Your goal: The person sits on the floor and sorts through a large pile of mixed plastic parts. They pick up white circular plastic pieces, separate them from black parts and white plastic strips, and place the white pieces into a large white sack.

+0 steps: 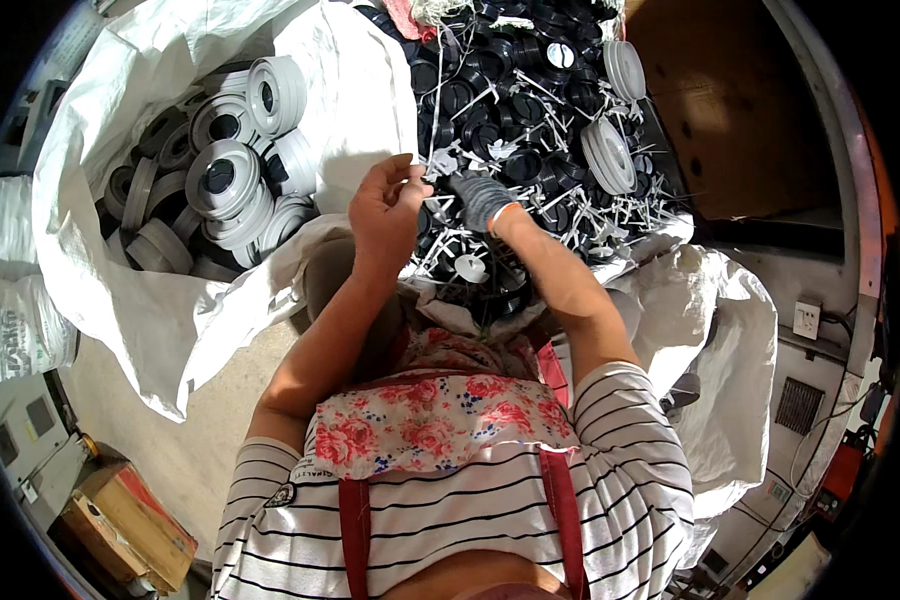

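My left hand (385, 205) is bare and raised over the near edge of a heap of plastic parts, its fingers pinched on a small white plastic piece (440, 162). My right hand (480, 198) wears a grey knit glove and is closed on the same cluster of white sprue pieces right beside the left. Under both hands lies a pile of black round plastic parts (490, 90) mixed with white sprue sticks (570, 195). A white round disc (470, 267) lies just below my right wrist.
A big white woven sack (150, 300) on the left holds several grey-and-white plastic spools (225, 175). Stacks of white discs (610, 155) rest on the black pile. Another white sack (730, 340) sits at the right, a cardboard box (130, 525) at the lower left.
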Demonstrator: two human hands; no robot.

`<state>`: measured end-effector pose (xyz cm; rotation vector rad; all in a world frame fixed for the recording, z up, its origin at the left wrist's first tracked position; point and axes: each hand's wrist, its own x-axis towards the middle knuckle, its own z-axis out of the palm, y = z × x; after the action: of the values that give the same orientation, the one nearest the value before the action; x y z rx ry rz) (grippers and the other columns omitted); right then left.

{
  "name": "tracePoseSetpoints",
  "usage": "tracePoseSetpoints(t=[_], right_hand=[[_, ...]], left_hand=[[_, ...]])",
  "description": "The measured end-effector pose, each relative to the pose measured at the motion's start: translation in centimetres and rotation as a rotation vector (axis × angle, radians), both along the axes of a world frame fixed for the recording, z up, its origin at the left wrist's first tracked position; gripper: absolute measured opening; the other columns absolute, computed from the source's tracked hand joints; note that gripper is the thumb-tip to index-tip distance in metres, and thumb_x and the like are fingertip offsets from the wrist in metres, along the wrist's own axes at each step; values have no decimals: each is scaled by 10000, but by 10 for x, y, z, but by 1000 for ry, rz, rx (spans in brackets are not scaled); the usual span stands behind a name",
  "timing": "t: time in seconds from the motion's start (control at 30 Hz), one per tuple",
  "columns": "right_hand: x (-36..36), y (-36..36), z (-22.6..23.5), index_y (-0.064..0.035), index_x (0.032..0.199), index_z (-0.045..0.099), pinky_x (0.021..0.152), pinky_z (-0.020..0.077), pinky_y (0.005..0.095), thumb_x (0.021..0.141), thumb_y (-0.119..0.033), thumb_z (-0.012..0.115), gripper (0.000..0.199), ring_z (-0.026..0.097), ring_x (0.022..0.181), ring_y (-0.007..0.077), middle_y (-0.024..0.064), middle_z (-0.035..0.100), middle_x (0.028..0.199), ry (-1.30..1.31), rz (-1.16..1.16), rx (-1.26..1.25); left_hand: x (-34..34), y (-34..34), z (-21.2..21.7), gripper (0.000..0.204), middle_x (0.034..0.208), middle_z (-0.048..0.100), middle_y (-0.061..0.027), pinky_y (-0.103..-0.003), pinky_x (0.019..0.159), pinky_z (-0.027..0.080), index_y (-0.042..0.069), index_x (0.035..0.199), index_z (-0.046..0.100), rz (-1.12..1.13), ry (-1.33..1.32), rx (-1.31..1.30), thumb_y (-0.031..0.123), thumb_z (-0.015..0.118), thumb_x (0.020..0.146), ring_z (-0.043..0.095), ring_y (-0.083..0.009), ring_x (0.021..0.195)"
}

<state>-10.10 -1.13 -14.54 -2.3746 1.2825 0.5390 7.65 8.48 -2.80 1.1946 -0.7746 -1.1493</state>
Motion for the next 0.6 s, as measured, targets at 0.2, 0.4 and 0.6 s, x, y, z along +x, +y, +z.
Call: tracePoseSetpoints(t=[0.2, 0.4, 0.6], right_hand=[[-69, 1, 44, -46, 895, 608, 716, 504, 383, 603, -187, 747, 353, 629, 746, 318, 151, 639, 770, -358, -347, -141], [-106, 17, 109, -40, 956, 632, 658, 522, 264, 706, -45, 725, 267, 604, 733, 110, 25, 652, 845, -1067, -818, 132], [-173, 39, 145, -11, 1214, 533, 862, 539, 321, 659, 117, 721, 600, 635, 984, 218, 106, 636, 1098, -1276, -1121, 227]], left_hand=[[-2, 0, 1, 223, 950, 636, -86, -252, 741, 509, -48, 1101, 564, -5, 1, -36, 26, 561, 891, 634, -145, 796], [-2, 1, -11, 284, 1012, 629, -161, -295, 810, 503, -78, 1160, 527, -63, -25, -122, 56, 515, 911, 643, -197, 837], [-1, -3, -9, 297, 1007, 645, -170, -236, 759, 494, -66, 1149, 538, -93, 49, -44, 36, 526, 870, 647, -170, 803]])
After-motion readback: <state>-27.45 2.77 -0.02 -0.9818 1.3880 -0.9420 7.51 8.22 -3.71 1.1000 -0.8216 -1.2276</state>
